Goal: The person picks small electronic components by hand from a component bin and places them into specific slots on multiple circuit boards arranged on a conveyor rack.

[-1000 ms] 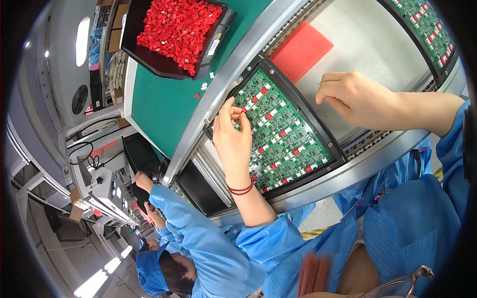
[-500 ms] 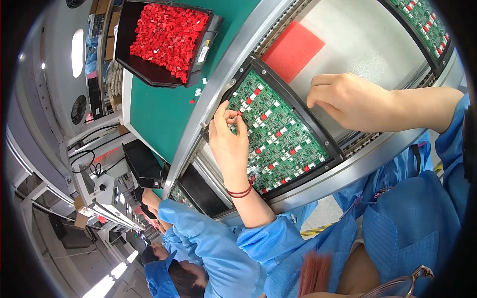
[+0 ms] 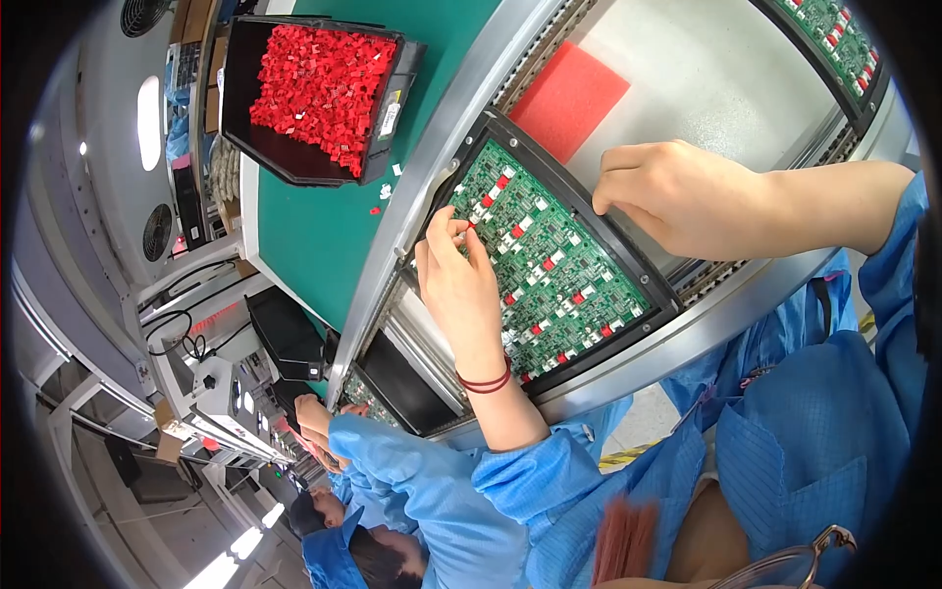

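A green circuit board panel (image 3: 559, 285) with rows of red and white connectors sits in a black frame (image 3: 655, 312) on the rail line. My left hand (image 3: 459, 285) is over the panel's left side. Its thumb and forefinger are closed around a small red connector (image 3: 471, 226) at the board's surface. Past the frame's right edge, my right hand (image 3: 679, 201) hovers with its fingers curled together; whatever they may hold is hidden.
A black bin (image 3: 285, 162) of red connectors (image 3: 324, 88) stands on the green bench (image 3: 294, 236), loose pieces beside it. A red foam sheet (image 3: 571, 101) lies beyond the frame. Another framed board (image 3: 834, 39) is at upper right. A co-worker (image 3: 412, 471) works at lower left.
The view has shifted slightly. My left hand's fingers have shifted a little at the same spot on the board; my right hand stays curled beside the frame.
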`<state>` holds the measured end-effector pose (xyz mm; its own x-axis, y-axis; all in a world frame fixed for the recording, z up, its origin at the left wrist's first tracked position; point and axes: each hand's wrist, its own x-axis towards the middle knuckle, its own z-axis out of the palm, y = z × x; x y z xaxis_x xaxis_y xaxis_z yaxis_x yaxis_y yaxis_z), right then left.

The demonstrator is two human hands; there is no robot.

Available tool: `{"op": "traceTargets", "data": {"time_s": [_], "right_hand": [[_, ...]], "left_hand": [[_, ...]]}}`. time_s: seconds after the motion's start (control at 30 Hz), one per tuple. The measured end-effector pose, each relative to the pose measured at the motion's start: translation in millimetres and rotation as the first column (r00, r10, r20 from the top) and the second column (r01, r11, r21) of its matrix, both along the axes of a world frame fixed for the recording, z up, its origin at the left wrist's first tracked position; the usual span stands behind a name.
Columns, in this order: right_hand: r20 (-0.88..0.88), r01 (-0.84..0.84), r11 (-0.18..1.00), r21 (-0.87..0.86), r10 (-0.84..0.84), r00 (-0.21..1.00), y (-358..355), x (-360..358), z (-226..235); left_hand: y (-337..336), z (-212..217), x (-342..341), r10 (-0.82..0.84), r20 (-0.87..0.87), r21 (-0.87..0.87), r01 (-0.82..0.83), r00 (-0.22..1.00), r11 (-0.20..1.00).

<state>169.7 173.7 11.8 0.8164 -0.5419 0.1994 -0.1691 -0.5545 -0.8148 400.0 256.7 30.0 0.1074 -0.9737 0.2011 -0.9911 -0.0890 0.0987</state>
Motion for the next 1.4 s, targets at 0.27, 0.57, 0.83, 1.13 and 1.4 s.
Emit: {"op": "traceTargets", "data": {"time_s": [0.27, 0.57, 0.83, 1.13, 1.4], "right_hand": [[0.04, 0.003, 0.999, 0.05, -0.005, 0.999, -6.8, 13.4, 8.2], [0.222, 0.095, 0.984, 0.153, -0.128, 0.966, 10.8, 8.7, 2.5], [0.322, -0.004, 0.99, -0.144, 0.051, 0.945, 26.1, 18.6, 38.3], [0.284, 0.023, 0.999, -0.03, -0.013, 0.959, 19.1, 24.6, 22.9], [0.305, 0.012, 1.0, -0.01, -0.008, 0.952, 20.5, 25.2, 23.4]], "left_hand": [[11.0, 29.2, 30.4, 0.159, -0.4, -0.223, -0.264, 0.903, 0.938], [-25.1, 39.3, 55.2, 0.069, -0.294, -0.44, -0.2, 0.953, 0.876], [-182.9, 22.7, 53.4, 0.264, -0.192, -0.213, -0.303, 0.945, 0.929], [-184.3, 29.8, 50.8, 0.474, -0.198, -0.137, -0.503, 0.858, 0.853], [-201.9, 6.3, 68.3, 0.424, -0.172, -0.299, -0.457, 0.889, 0.838]]}}
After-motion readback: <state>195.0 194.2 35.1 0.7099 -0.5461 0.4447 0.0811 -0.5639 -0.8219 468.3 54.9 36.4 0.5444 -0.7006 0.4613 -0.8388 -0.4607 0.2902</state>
